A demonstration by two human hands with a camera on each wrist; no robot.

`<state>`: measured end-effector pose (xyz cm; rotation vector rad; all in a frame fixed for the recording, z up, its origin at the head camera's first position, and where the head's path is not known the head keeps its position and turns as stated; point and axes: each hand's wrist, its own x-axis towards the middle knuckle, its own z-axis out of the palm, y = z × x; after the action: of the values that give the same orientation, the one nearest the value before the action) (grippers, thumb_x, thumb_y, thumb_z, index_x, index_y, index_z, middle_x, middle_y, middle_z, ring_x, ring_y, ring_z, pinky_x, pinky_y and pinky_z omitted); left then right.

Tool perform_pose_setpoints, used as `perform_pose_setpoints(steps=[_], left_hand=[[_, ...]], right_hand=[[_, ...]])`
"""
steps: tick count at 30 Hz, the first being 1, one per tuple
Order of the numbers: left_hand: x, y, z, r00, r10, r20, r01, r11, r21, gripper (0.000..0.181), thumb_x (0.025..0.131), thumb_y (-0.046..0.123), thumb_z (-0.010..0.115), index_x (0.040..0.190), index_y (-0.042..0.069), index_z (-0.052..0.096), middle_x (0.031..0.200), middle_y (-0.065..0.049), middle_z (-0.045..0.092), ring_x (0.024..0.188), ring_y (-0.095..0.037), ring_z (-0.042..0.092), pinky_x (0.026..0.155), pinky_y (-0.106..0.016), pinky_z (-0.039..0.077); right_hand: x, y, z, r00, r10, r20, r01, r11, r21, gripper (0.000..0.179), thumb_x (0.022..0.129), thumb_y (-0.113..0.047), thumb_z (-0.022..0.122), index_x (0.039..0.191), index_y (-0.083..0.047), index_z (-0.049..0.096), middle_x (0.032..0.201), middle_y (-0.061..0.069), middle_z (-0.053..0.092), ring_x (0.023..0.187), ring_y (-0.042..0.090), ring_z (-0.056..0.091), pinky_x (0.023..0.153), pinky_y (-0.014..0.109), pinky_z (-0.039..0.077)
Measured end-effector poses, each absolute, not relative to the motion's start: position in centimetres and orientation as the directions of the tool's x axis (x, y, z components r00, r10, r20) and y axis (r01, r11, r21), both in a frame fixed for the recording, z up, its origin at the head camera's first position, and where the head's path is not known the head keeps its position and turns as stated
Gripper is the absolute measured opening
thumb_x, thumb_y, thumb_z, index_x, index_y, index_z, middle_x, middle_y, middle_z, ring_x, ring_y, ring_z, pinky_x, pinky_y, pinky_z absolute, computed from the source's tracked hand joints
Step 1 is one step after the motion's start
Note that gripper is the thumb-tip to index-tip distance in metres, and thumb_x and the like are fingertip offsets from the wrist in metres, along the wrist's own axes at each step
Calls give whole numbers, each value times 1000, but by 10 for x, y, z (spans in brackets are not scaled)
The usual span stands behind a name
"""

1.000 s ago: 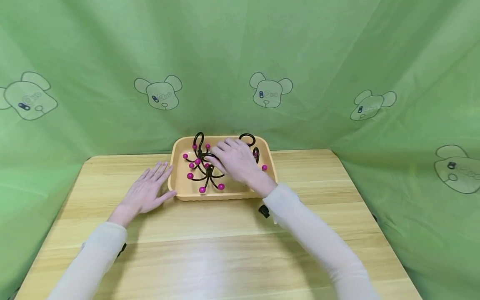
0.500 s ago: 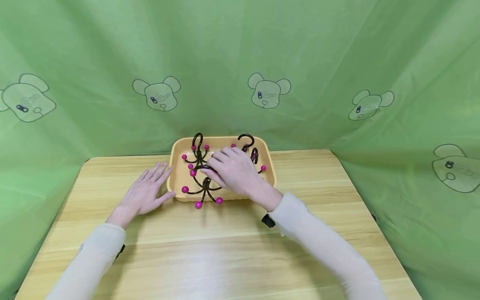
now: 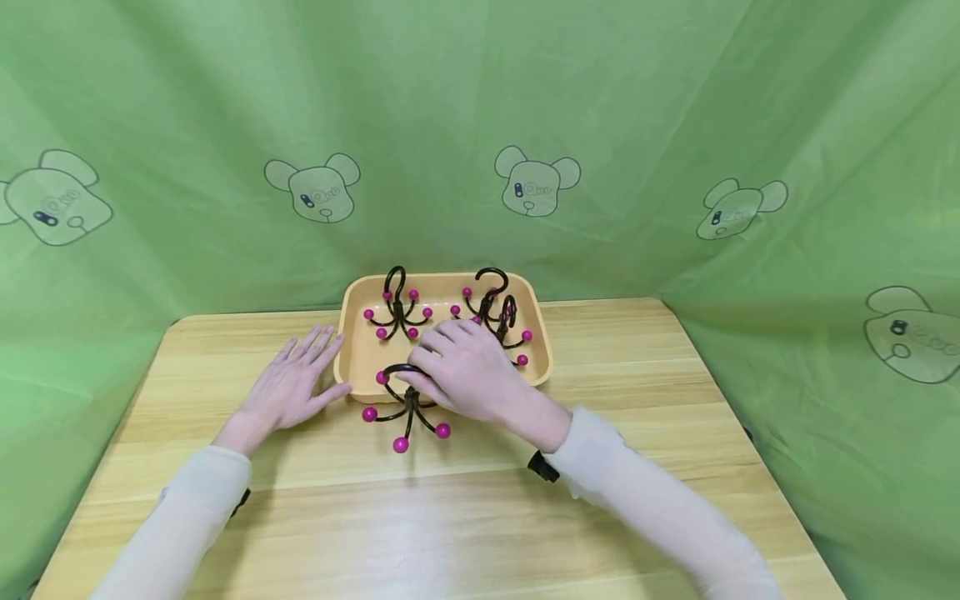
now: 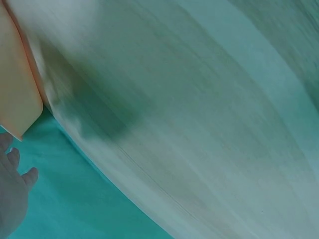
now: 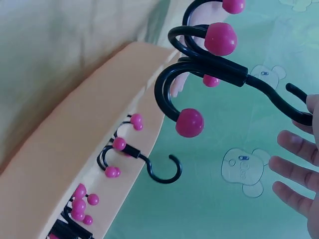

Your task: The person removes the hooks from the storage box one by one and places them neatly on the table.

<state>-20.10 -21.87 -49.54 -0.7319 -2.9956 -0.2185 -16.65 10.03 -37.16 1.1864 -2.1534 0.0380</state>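
Observation:
My right hand [image 3: 472, 371] pinches the curved top of a black rotating hook hanger [image 3: 410, 402] whose arms end in pink balls. It hangs over the front rim of the beige plastic tray [image 3: 363, 358], its lowest balls over the wood in front. In the right wrist view the same hook hanger [image 5: 219, 69] is large, thumb and index finger at its hook end, other fingers spread. The left hand [image 3: 288, 383] lies flat with straight fingers, its fingertips right at the tray's left side. Similar hook hangers stand inside: one at left [image 3: 398, 310] and two close together at right [image 3: 486, 304].
The tray sits at the back of a wooden table [image 3: 420, 517], close to a green curtain [image 3: 427, 100] printed with mouse heads. The curtain also runs down both sides. A black wrist strap [image 3: 543, 467] shows below the right sleeve.
The right hand has drawn the pinched hook hanger out of the tray toward the front, over its front rim. The other hook hangers are now less covered. My left hand has stayed at the tray's side.

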Motion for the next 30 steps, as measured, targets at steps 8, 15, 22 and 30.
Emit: perform_pose_setpoints(steps=[8, 15, 22, 30], left_hand=[[-202, -219, -496, -888, 455, 68, 460, 879, 126, 90, 104, 62, 50, 169, 9, 21, 176, -20, 21, 165, -41, 18, 134, -62, 20], [-202, -219, -496, -888, 455, 63, 459, 880, 125, 90, 104, 63, 50, 169, 9, 20, 176, -20, 20, 165, -40, 17, 135, -62, 18], [-202, -219, -496, -887, 455, 73, 461, 880, 117, 90, 104, 63, 50, 169, 9, 21, 176, -19, 21, 165, -41, 18, 135, -62, 18], [-202, -219, -496, -887, 455, 74, 461, 879, 122, 89, 104, 61, 51, 169, 9, 22, 176, -20, 21, 165, -41, 18, 135, -62, 18]], right_hand=[[-152, 93, -379, -294, -764, 575, -766, 548, 336, 32, 100, -52, 64, 88, -23, 72, 91, -7, 76, 93, 16, 72, 88, 31, 61], [-142, 82, -388, -226, -776, 588, -772, 511, 378, 31, 95, -56, 70, 89, -26, 74, 90, -9, 75, 90, 14, 72, 90, 30, 62], [-135, 68, -398, -173, -782, 598, -797, 468, 382, 30, 95, -55, 70, 89, -27, 75, 90, -10, 76, 89, 11, 72, 90, 28, 62], [-126, 50, -411, -167, -821, 547, -810, 430, 398, 34, 103, -56, 56, 88, -30, 73, 93, -12, 75, 93, 9, 73, 95, 27, 61]])
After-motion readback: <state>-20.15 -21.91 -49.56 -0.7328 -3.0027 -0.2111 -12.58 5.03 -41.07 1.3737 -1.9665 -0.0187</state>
